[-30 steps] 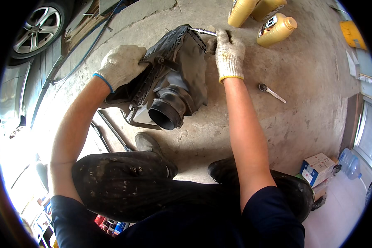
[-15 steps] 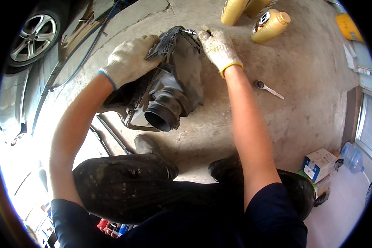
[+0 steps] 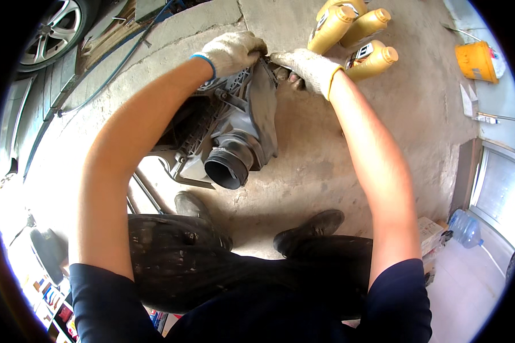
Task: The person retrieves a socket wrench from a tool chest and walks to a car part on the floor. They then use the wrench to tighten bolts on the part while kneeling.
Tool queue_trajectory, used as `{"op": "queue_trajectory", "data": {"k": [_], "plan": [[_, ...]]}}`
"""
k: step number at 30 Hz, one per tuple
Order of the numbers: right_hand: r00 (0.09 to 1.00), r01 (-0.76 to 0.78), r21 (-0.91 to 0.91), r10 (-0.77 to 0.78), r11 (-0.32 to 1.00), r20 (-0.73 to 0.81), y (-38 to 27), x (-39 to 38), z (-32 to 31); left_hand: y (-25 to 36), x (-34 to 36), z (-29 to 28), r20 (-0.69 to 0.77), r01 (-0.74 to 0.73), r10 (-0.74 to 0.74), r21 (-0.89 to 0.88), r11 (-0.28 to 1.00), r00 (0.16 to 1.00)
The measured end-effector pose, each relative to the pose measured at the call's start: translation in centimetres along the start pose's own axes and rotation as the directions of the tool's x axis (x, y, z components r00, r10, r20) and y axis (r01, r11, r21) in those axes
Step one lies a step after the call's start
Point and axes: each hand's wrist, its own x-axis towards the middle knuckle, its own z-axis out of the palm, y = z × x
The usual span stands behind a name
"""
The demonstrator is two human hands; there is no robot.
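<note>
A dark plastic air filter housing stands tilted on the floor before me, its round black duct opening facing me. My left hand, in a white knit glove with a blue cuff, is closed at the housing's far top corner. My right hand, gloved with a yellow cuff, comes to the same corner from the right. Its index finger points at the left fingertips while the other fingers curl in. What either hand pinches there is too small and covered to make out.
Several gold bottles stand close beyond my right hand. A car wheel and a blue hose lie at the left. At the right are a yellow bucket and a clear water jug. My shoes flank the floor below the housing.
My left hand has moved from the housing's side up and right to its far corner, meeting my right hand. The metal tool shaft at my right fingertips no longer shows; the floor ratchet is now hidden.
</note>
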Motion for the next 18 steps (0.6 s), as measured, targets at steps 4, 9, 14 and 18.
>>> {"op": "queue_trajectory", "data": {"k": [4, 9, 14, 18], "plan": [[0.997, 0.022, -0.219, -0.038, 0.975, -0.070, -0.9, 1.0, 1.0, 1.0, -0.2, -0.1, 0.011, 0.051, -0.050, -0.053, 0.997, 0.999], [0.953, 0.076, -0.873, -0.293, 0.481, -0.079, -2.0, 0.9, 2.1, 1.0, -1.1, -0.2, -0.002, 0.109, -0.110, -0.082, 0.991, 0.994], [0.990, 0.018, -0.420, -0.074, 0.907, -0.117, 0.2, 3.1, 1.4, 2.2, -0.3, 0.7, -0.092, 0.135, -0.141, -0.069, 0.988, 0.986], [0.989, -0.054, -0.536, -0.028, 0.843, -0.143, -2.1, 1.0, 1.1, 2.0, 0.0, 1.0, -0.061, 0.169, -0.171, -0.043, 0.985, 0.983]]}}
